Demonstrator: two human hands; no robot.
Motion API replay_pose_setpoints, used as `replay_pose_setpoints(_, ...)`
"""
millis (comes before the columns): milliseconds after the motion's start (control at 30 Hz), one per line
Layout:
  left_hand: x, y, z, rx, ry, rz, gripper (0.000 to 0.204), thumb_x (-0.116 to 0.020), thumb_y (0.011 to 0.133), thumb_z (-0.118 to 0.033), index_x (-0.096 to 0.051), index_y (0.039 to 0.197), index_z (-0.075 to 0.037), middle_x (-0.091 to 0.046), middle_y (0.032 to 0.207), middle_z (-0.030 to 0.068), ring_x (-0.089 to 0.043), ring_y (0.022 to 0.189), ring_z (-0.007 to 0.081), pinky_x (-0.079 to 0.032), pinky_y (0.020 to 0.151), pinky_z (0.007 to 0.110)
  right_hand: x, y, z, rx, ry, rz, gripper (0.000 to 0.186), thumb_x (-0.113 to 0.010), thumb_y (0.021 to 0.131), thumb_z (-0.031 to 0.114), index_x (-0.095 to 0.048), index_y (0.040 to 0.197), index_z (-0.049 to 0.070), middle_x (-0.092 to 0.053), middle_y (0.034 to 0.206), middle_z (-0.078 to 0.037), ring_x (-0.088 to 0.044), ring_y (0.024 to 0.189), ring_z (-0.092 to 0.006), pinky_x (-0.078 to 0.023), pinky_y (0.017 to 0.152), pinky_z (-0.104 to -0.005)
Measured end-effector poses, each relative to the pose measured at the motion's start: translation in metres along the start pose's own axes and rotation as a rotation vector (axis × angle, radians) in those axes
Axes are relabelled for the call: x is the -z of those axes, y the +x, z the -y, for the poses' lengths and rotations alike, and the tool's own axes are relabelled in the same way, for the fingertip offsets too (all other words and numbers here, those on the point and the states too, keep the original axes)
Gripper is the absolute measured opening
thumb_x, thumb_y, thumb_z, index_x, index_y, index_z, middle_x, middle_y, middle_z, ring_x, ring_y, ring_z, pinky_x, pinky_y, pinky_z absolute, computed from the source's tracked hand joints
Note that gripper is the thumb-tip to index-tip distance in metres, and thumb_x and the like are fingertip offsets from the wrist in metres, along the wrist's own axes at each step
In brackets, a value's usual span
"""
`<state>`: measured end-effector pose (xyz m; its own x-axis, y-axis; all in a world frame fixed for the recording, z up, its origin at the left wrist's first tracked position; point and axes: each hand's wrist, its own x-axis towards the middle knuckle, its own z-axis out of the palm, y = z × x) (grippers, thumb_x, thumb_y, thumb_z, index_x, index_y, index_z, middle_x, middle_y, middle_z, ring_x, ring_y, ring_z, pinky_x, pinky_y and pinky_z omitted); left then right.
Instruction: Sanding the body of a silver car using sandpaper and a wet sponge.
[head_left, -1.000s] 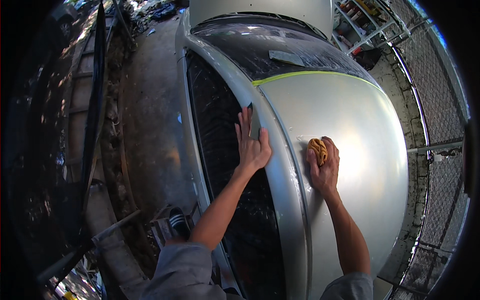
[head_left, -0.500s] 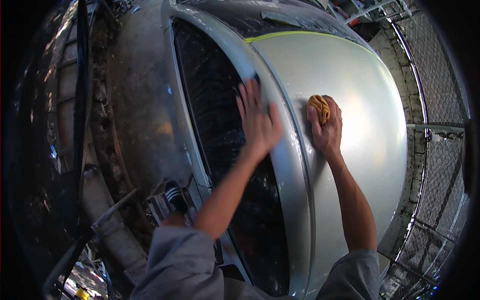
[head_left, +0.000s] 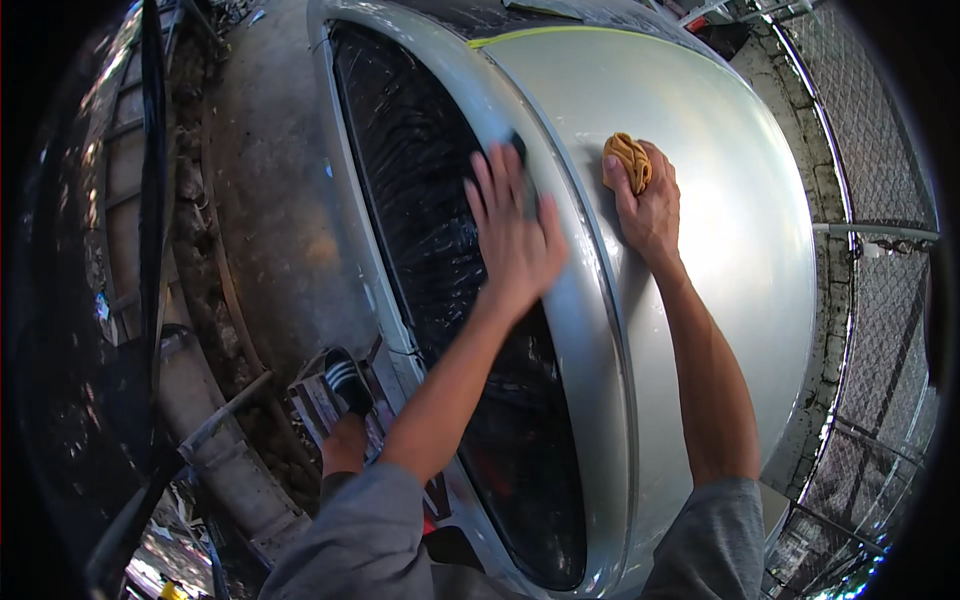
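Note:
My right hand [head_left: 650,208] grips a bunched orange-brown cloth [head_left: 630,163] over the silver car roof [head_left: 720,330]. Fingers extended and thumb apart, my left hand [head_left: 515,235] is at the silver frame strip [head_left: 592,350] between the roof and the side window. It is slightly blurred by motion. Beside its fingertips shows a small dark object [head_left: 518,145], mostly hidden, whose kind I cannot make out. Black plastic sheeting [head_left: 430,210] covers the side window under my left forearm.
Yellow-green tape [head_left: 540,33] edges the roof's far end. At lower left, a sandalled foot [head_left: 348,385] stands on a wooden support [head_left: 310,400]. Concrete ground [head_left: 270,180] lies left of the car; a wire fence [head_left: 890,150] and block wall [head_left: 832,290] stand right.
The view has shifted, and my right hand with the cloth sits slightly farther up the roof. My left hand stays by the frame strip, with more of the dark object showing.

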<state>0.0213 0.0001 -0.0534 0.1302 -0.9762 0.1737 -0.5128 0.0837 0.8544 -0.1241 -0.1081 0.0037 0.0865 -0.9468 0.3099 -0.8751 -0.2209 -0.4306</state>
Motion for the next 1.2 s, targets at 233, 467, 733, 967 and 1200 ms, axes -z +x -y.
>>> replay_pose_setpoints(233, -0.016, 0.001, -0.012, 0.039, -0.046, -0.042, 0.068, -0.033, 0.102, -0.034, -0.017, 0.153, 0.007, -0.013, 0.161, 0.0285, -0.007, 0.15, 0.0432, -0.004, 0.121, 0.054, 0.001, -0.003, -0.018, 0.031, -0.025, -0.024, 0.048, -0.061, 0.095, 0.042, -0.058, 0.12, 0.001, -0.062, 0.117, -0.019, -0.056, 0.112, -0.0356, -0.042, 0.099, -0.0462)
replay_pose_setpoints(467, -0.025, 0.026, 0.008, 0.075, 0.041, -0.072, 0.07, -0.029, 0.103, -0.039, -0.019, 0.152, 0.01, -0.014, 0.16, 0.0294, -0.01, 0.15, 0.0427, -0.006, 0.121, 0.053, 0.001, -0.003, -0.021, 0.041, -0.066, -0.002, 0.048, -0.061, 0.096, 0.041, -0.057, 0.123, 0.002, -0.058, 0.126, -0.019, -0.053, 0.119, -0.0342, -0.039, 0.103, -0.0469)
replay_pose_setpoints(733, -0.022, 0.045, 0.023, 0.117, 0.023, -0.032, 0.072, -0.027, 0.102, -0.043, -0.016, 0.153, 0.007, -0.012, 0.161, 0.0267, -0.007, 0.151, 0.0419, -0.006, 0.122, 0.053, 0.001, -0.004, -0.016, -0.005, -0.052, 0.032, 0.048, -0.061, 0.096, 0.04, -0.057, 0.123, 0.001, -0.055, 0.131, -0.019, -0.051, 0.123, -0.0344, -0.038, 0.105, -0.0472)
replay_pose_setpoints(967, -0.002, 0.136, 0.047, 0.203, 0.013, -0.081, 0.072, -0.027, 0.102, -0.041, -0.015, 0.154, 0.007, -0.012, 0.162, 0.025, -0.005, 0.151, 0.0401, -0.005, 0.122, 0.051, 0.003, -0.002, -0.013, -0.011, -0.042, 0.06, 0.05, -0.06, 0.096, 0.039, -0.056, 0.127, 0.0, -0.054, 0.132, -0.021, -0.049, 0.126, -0.0361, -0.037, 0.108, -0.0484)
replay_pose_setpoints(1200, 0.02, 0.199, 0.085, 0.233, -0.019, -0.086, 0.071, -0.03, 0.101, -0.039, -0.014, 0.154, 0.006, -0.01, 0.162, 0.0261, -0.005, 0.151, 0.0411, -0.006, 0.121, 0.053, 0.001, -0.003, -0.009, -0.029, -0.043, 0.073, 0.05, -0.061, 0.095, 0.037, -0.056, 0.126, -0.002, -0.053, 0.133, -0.021, -0.049, 0.126, -0.0358, -0.036, 0.108, -0.0482)
